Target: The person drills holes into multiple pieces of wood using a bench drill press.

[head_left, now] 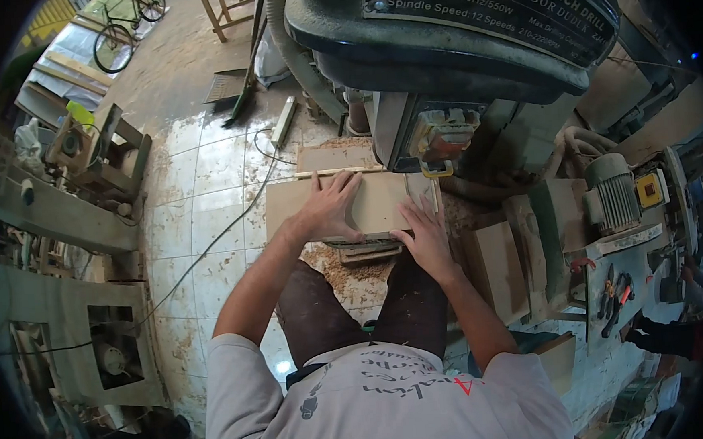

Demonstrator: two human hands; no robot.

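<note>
A flat, pale wooden board [294,208] lies across the drill's table in front of me. My left hand [331,209] rests on top of it, fingers spread toward the far edge and thumb by the near edge. On the board's right part lies my right hand [425,231], its fingers apart and its thumb at the near edge. A thin light strip [340,172] runs along the board's far side. Above stands the bench drill [453,44], its dusty switch box [447,133] facing me. The drill's bit is hidden.
Sawdust [355,280] covers the floor between my legs. A black cable [231,227] crosses the tiles at left, near a dustpan [227,86]. To the right are stacked boards [499,263], a motor [611,191] and hand tools [614,300]. A bicycle [119,40] stands far left.
</note>
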